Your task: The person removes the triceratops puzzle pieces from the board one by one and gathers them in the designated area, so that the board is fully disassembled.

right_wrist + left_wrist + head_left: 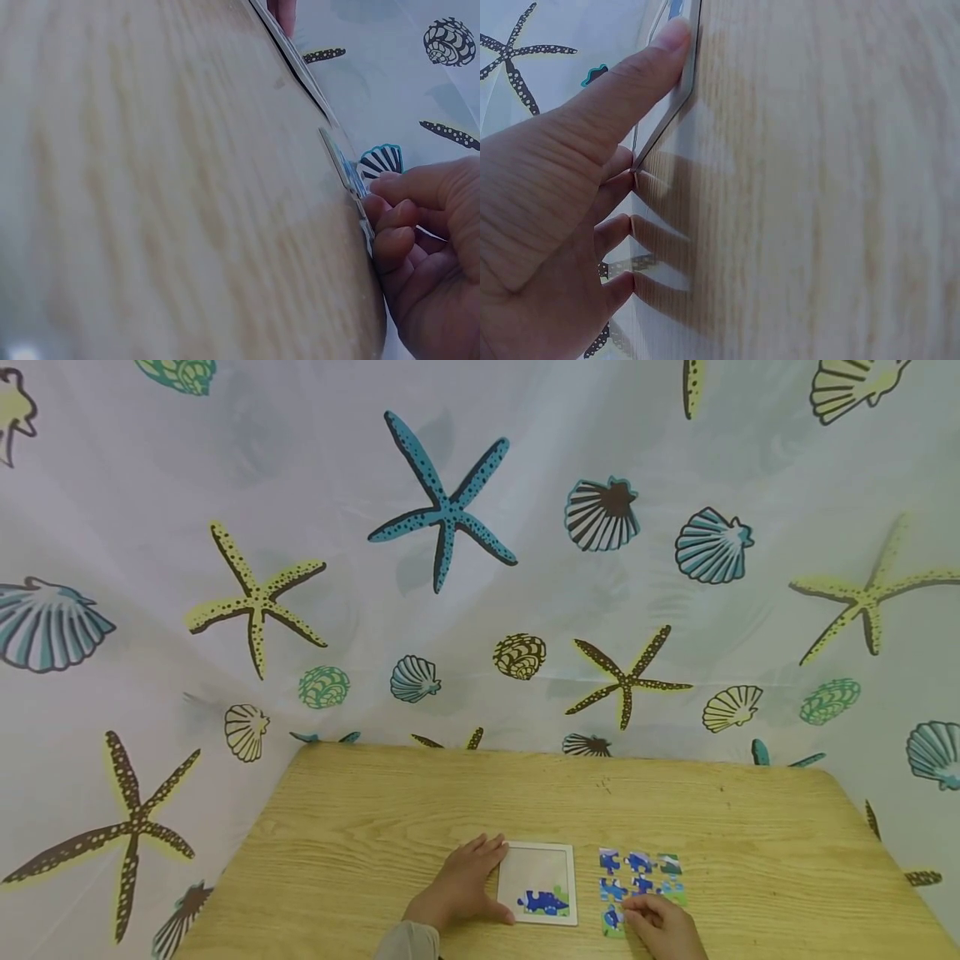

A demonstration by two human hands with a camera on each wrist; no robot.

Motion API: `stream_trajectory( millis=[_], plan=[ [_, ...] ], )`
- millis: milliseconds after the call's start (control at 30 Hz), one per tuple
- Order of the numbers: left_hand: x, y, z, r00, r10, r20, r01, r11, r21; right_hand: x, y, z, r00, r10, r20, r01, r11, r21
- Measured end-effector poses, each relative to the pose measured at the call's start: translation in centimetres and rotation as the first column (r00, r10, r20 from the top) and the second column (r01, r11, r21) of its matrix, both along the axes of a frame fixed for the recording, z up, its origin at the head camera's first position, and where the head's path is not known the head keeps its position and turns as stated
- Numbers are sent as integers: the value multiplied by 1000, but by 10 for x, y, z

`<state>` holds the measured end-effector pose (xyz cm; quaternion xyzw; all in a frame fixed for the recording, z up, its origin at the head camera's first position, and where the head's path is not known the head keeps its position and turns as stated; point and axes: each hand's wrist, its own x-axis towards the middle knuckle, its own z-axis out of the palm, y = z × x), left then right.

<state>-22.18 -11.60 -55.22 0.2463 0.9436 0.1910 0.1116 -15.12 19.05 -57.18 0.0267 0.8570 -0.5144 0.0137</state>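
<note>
A square white puzzle frame (534, 868) lies on the table with joined blue and green jigsaw pieces (546, 902) in its lower right part. My left hand (468, 881) rests along the frame's left side, fingers extended at the upper corner. Its thumb (641, 71) lies over the frame's edge in the left wrist view. To the right, several loose jigsaw pieces (641, 885) are laid out in rows. With curled fingertips, my right hand (660, 927) pinches at the edge of the lowest puzzle piece (612, 922), also seen edge-on beside the thumb in the right wrist view.
The wood-grain table (375, 818) extends around the frame and the pieces. A white curtain (337, 485) printed with starfish and shells hangs behind the table and along both sides.
</note>
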Motion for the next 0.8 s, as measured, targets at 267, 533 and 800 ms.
stream_trajectory(
  millis=[267, 533, 800],
  plan=[
    [1, 0, 0, 1000, -3, -12, 3, 1000, 2, -1, 0, 1, 1000, 17, 26, -16, 999, -41],
    [-1, -1, -2, 1000, -4, -15, 4, 1000, -8, -5, -5, 5, 998, 0, 63, 3, 999, -47],
    [-1, -1, -3, 1000, 4, -11, -4, 1000, -5, -12, -12, 8, 996, 62, 60, -55, 992, -118]
  ],
)
